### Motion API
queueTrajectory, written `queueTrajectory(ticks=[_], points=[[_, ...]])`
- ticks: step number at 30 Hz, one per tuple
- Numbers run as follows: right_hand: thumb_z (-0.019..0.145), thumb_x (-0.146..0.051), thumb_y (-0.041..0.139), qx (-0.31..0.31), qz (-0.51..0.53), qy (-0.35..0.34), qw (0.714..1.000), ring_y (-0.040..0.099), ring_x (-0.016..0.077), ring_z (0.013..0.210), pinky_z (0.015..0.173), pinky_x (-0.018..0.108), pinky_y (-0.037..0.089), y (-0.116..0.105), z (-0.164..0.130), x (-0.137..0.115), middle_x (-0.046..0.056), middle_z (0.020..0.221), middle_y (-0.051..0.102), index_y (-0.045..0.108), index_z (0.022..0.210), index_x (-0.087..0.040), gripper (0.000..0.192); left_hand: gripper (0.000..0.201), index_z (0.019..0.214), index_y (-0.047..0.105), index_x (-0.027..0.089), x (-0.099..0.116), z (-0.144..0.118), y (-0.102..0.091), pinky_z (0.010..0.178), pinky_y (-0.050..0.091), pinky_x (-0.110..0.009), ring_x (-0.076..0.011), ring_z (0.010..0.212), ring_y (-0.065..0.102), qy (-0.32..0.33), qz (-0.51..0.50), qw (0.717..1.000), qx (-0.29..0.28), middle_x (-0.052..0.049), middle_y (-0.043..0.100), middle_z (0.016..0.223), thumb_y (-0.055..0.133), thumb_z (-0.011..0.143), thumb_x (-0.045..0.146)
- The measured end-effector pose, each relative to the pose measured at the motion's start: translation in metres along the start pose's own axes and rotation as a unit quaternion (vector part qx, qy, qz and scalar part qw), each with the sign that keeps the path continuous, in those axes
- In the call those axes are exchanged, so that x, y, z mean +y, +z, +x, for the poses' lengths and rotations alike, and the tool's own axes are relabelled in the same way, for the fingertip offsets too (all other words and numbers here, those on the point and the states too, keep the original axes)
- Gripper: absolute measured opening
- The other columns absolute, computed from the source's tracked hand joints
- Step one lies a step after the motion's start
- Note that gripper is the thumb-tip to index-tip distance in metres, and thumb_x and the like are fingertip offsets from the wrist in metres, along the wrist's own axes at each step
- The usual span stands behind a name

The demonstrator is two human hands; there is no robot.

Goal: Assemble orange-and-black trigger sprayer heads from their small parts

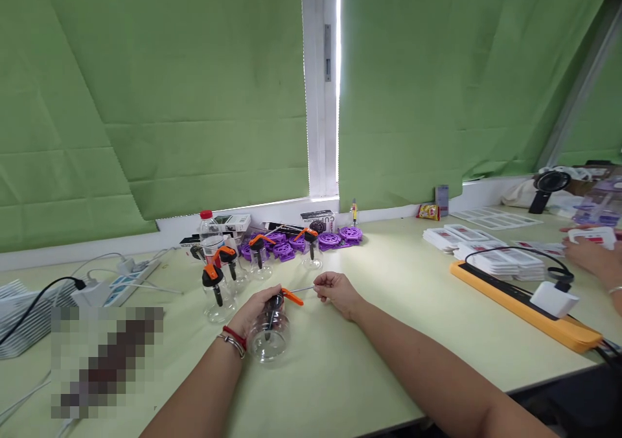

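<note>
Here's the delicate bit: the left hand (257, 302) is wrapped around the upper part of a clear bottle (268, 350), down at the near middle of the desk (379, 373), and I can't tell whether its base actually rests on the surface. That grip looks closed and firm, thumb up by the black top (275, 302), with the orange lever (293, 297) sticking out to the right. Across from it, the right hand (337, 293) is pinched down to almost nothing, thumb against forefinger, on the end of a thin rod (304, 289) that runs toward that lever. Does the far tip touch? From here I can't make it out. To do this well, I'd let the left do all the bracing, squeezing only enough to stop the bottle turning, and let the right guide the rod straight along its length, with no sideways pressure that might bend it. A light pinch near the working end should give better control. Just beyond, four similar bottles (219, 310) stand upright, purple parts (329, 240) behind them; I'd watch the left knuckles around the nearest bottle there.
</note>
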State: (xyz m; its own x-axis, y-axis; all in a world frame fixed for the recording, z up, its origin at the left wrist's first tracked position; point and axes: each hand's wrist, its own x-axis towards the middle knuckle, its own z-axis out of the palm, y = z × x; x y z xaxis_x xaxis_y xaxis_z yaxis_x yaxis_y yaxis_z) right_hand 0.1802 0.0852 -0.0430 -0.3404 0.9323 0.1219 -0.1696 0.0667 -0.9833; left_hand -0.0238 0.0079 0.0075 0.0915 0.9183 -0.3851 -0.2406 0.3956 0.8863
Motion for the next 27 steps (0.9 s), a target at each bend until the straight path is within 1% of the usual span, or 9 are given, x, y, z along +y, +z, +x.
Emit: queueTrajectory(ticks=[2, 4, 8, 10, 13, 17, 23, 25, 27], points=[[0.059, -0.031, 0.076, 0.0, -0.005, 0.019, 1.0, 0.053, 0.0083, 0.05, 0.049, 0.023, 0.044, 0.0, 0.0003, -0.0001, -0.002, 0.06, 0.06, 0.061, 0.079, -0.013, 0.03, 0.03, 0.069, 0.052, 0.017, -0.0001, 0.0001, -0.0008, 0.04, 0.045, -0.027, -0.0137, 0.04, 0.052, 0.018, 0.006, 1.0, 0.006, 0.001, 0.054, 0.051, 0.066, 0.071, 0.043], [0.063, -0.038, 0.074, -0.001, -0.013, 0.041, 0.999, 0.053, 0.0089, 0.048, 0.046, 0.023, 0.043, -0.0002, 0.0013, 0.0008, 0.0, 0.061, 0.061, 0.06, 0.076, -0.014, 0.031, 0.029, 0.072, 0.052, 0.018, -0.0002, -0.001, -0.0004, 0.04, 0.046, -0.027, -0.0143, 0.041, 0.054, 0.049, 0.018, 0.999, 0.013, 0.001, 0.056, 0.054, 0.068, 0.07, 0.042], [0.073, -0.048, 0.063, -0.02, -0.053, 0.063, 0.996, 0.045, 0.0071, 0.038, 0.037, 0.021, 0.036, -0.0004, 0.0032, 0.0034, -0.002, 0.048, 0.054, 0.055, 0.065, -0.015, 0.035, 0.029, 0.072, 0.05, 0.018, -0.0008, -0.0034, 0.002, 0.041, 0.047, -0.027, -0.0142, 0.044, 0.054, 0.077, 0.031, 0.997, 0.012, 0.001, 0.056, 0.055, 0.068, 0.07, 0.041], [0.071, -0.045, 0.066, -0.02, -0.05, 0.059, 0.997, 0.045, 0.0069, 0.039, 0.037, 0.021, 0.036, 0.0, 0.0029, 0.0035, -0.003, 0.049, 0.055, 0.056, 0.068, -0.015, 0.032, 0.029, 0.071, 0.05, 0.018, -0.0012, -0.0035, 0.0025, 0.041, 0.048, -0.028, -0.0139, 0.043, 0.053, 0.078, 0.035, 0.996, 0.011, 0.001, 0.055, 0.054, 0.068, 0.07, 0.041], [0.061, -0.036, 0.075, -0.013, -0.018, 0.04, 0.999, 0.05, 0.0079, 0.047, 0.043, 0.021, 0.041, 0.0006, 0.0013, 0.0018, -0.004, 0.056, 0.056, 0.058, 0.076, -0.015, 0.031, 0.03, 0.071, 0.05, 0.018, -0.0021, -0.0018, 0.0014, 0.042, 0.048, -0.028, -0.0136, 0.044, 0.053, 0.073, 0.039, 0.996, 0.016, 0.001, 0.055, 0.055, 0.069, 0.069, 0.04], [0.054, -0.032, 0.079, -0.014, 0.009, 0.028, 0.999, 0.053, 0.0081, 0.053, 0.051, 0.023, 0.045, 0.0003, -0.0002, -0.0004, -0.003, 0.061, 0.058, 0.06, 0.076, -0.014, 0.034, 0.03, 0.074, 0.051, 0.018, -0.0032, 0.0006, -0.0013, 0.043, 0.049, -0.029, -0.0144, 0.045, 0.055, 0.067, 0.033, 0.997, 0.011, 0.0, 0.056, 0.057, 0.069, 0.07, 0.042], [0.06, -0.035, 0.075, -0.017, 0.004, 0.034, 0.999, 0.053, 0.009, 0.05, 0.053, 0.026, 0.046, -0.0028, 0.0024, 0.0022, -0.002, 0.057, 0.059, 0.06, 0.075, -0.014, 0.029, 0.03, 0.073, 0.05, 0.019, -0.0034, -0.0013, 0.0004, 0.044, 0.049, -0.031, -0.0146, 0.044, 0.054, 0.062, 0.037, 0.997, 0.007, 0.001, 0.056, 0.055, 0.068, 0.07, 0.043], [0.06, -0.032, 0.075, 0.006, 0.004, 0.027, 1.0, 0.054, 0.0092, 0.051, 0.054, 0.025, 0.046, -0.0037, 0.0036, 0.0035, -0.002, 0.057, 0.059, 0.059, 0.074, -0.014, 0.028, 0.031, 0.073, 0.051, 0.018, -0.0021, -0.0019, 0.0005, 0.043, 0.049, -0.029, -0.0148, 0.044, 0.055, 0.062, 0.033, 0.997, 0.014, 0.001, 0.056, 0.054, 0.069, 0.069, 0.042], [0.06, -0.029, 0.074, 0.034, -0.005, 0.028, 0.999, 0.054, 0.0094, 0.052, 0.053, 0.025, 0.046, -0.004, 0.0045, 0.0052, -0.003, 0.057, 0.058, 0.057, 0.073, -0.015, 0.026, 0.03, 0.073, 0.052, 0.018, 0.0003, -0.0019, -0.0004, 0.043, 0.048, -0.028, -0.0143, 0.044, 0.055, 0.08, 0.011, 0.996, 0.037, 0.001, 0.057, 0.054, 0.07, 0.068, 0.04]])
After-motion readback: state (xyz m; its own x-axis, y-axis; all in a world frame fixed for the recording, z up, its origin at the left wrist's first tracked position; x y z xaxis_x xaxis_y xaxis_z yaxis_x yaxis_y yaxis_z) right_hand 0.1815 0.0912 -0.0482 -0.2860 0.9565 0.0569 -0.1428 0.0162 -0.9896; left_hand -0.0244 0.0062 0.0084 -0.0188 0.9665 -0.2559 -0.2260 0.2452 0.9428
